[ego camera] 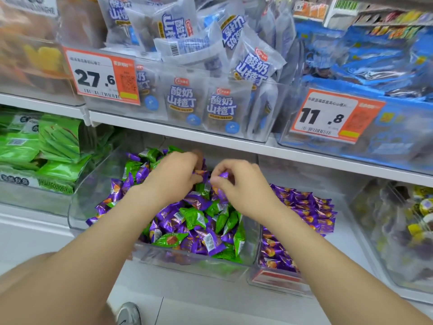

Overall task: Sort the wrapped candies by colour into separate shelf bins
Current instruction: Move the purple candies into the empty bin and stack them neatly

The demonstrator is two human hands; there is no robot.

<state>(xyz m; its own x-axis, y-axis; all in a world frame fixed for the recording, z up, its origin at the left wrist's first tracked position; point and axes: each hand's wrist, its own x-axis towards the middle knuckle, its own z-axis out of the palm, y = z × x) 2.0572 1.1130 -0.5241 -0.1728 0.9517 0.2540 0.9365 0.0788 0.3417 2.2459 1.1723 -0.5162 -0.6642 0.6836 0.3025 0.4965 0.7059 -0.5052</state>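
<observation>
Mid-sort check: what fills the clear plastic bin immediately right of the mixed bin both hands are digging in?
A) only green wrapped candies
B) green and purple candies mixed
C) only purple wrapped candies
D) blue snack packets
C: that right-hand clear plastic bin shows only purple foil-wrapped candies, with no green wrapper among them.

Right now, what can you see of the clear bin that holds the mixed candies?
The clear bin looks like transparent plastic, open on top. It sits on the lower shelf, beside a purple-only bin. It is full of purple candies and green candies, mixed. Both hands reach in: the right hand pinches a purple candy; the left hand has a grip too blurred to tell.
</observation>
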